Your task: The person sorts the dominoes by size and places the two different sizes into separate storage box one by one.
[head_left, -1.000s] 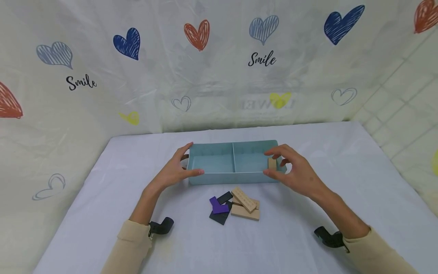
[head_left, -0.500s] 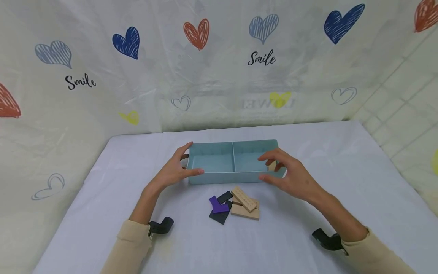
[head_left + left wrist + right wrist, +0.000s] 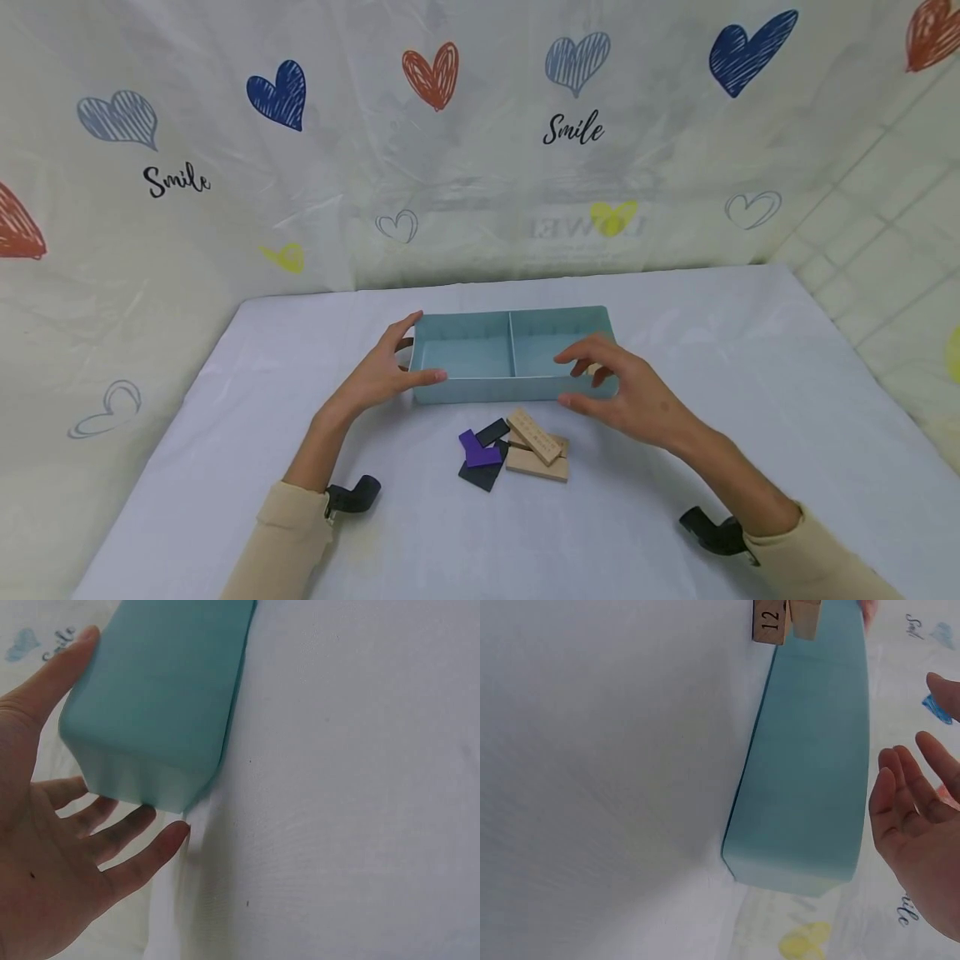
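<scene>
- Head view: the teal tray (image 3: 480, 389) sits mid-table on the white cloth (image 3: 675, 500), long axis running left to right, two compartments split by a divider. The left hand (image 3: 382, 375) grips the tray's left end, thumb on the near wall, fingers curled over the far corner. The right hand (image 3: 626, 392) hangs over the tray's right end, fingers spread and loosely bent, holding nothing I can see; whether the thumb touches the near wall I cannot tell. A tan block (image 3: 594, 367) peeks out between those fingers, inside the right compartment.
- Still the head view: near the tray, just in front of its middle, lies a small heap, wooden blocks (image 3: 537, 454) on the right, dark and purple pieces (image 3: 480, 458) on the left. The right hand is the nearer one to that heap.
- Left wrist view: the left hand (image 3: 52, 862) has fingers spread under the tray's end (image 3: 161, 697) and the thumb along its side, in contact.
- Right wrist view: the right hand (image 3: 922, 825) is open, fingers relaxed, just beside the tray's wall (image 3: 810, 772) but apart from it; a numbered wooden block (image 3: 771, 621) shows at the far end.
</scene>
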Motion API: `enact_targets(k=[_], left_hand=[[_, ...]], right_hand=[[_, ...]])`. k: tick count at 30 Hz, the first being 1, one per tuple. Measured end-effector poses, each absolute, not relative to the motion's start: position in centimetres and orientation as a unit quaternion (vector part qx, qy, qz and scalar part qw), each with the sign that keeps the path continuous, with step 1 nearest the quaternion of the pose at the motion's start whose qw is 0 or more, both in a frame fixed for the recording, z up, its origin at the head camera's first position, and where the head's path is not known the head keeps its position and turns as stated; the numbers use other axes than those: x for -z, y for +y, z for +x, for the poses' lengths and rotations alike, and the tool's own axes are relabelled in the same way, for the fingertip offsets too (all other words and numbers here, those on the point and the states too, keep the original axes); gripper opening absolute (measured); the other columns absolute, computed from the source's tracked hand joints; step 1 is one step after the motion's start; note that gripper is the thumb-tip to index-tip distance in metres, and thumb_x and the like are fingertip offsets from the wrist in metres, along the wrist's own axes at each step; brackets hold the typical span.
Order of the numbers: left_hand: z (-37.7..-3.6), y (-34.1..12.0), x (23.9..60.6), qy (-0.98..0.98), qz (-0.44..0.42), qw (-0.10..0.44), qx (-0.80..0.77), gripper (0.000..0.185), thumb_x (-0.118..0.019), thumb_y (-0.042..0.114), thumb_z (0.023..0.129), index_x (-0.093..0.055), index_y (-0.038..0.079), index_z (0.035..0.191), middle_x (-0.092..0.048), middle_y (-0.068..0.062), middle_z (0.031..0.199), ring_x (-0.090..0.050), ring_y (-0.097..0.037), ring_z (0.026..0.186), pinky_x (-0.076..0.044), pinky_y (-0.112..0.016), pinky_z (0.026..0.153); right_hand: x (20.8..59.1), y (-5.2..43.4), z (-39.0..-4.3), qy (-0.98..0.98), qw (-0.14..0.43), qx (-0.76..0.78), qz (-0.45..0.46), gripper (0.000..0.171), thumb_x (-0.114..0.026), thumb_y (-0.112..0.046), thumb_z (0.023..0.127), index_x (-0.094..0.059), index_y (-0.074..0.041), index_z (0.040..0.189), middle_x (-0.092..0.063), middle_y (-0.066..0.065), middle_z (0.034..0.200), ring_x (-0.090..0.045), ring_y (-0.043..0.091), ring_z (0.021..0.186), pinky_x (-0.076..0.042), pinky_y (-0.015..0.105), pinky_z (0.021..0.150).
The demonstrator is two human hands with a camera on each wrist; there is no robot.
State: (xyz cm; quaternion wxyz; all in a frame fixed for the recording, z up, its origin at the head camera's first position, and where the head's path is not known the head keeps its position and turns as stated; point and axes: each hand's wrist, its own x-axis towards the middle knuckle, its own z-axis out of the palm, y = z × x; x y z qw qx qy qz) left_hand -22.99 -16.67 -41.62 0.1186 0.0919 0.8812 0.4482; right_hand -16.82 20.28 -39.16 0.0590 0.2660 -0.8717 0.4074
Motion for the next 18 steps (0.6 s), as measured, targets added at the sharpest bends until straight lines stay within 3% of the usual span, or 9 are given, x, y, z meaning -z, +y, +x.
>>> enact_targets(k=[6, 13, 18], left_hand=[[-23.02, -16.75, 41.81, 0.884, 0.095, 0.117, -0.444, 0.112, -0.087, 0.051, 0.081, -0.016, 0.037, 0.167, -0.018, -0.004, 0.174, -0.035, -0.034, 0.156, -0.051, -0.058, 0.11], [-23.12, -16.82, 41.93, 0.886, 0.096, 0.114, -0.439, 0.112, -0.086, 0.052, 0.081, -0.016, 0.036, 0.167, -0.018, -0.006, 0.175, -0.034, -0.036, 0.156, -0.05, -0.059, 0.111], [-23.1, -16.83, 41.88, 0.886, 0.094, 0.116, -0.438, 0.111, -0.086, 0.051, 0.082, -0.016, 0.036, 0.167, -0.018, -0.006, 0.175, -0.034, -0.036, 0.157, -0.05, -0.06, 0.111]], right_hand=[[39.21, 20.03, -16.63, -0.867, 0.048, -0.412, 0.276, 0.047, -0.088, -0.017, 0.085, -0.068, -0.026, 0.126, -0.066, -0.008, 0.121, -0.065, 0.013, 0.101, -0.056, 0.027, 0.084], [39.13, 19.77, -16.36, -0.868, 0.028, -0.41, 0.279, 0.045, -0.087, -0.02, 0.086, -0.067, -0.028, 0.126, -0.066, -0.01, 0.122, -0.063, 0.006, 0.1, -0.057, 0.029, 0.084], [39.27, 19.51, -16.13, -0.864, 0.011, -0.417, 0.283, 0.045, -0.087, -0.022, 0.087, -0.067, -0.028, 0.126, -0.065, -0.01, 0.122, -0.065, 0.01, 0.101, -0.056, 0.028, 0.085]])
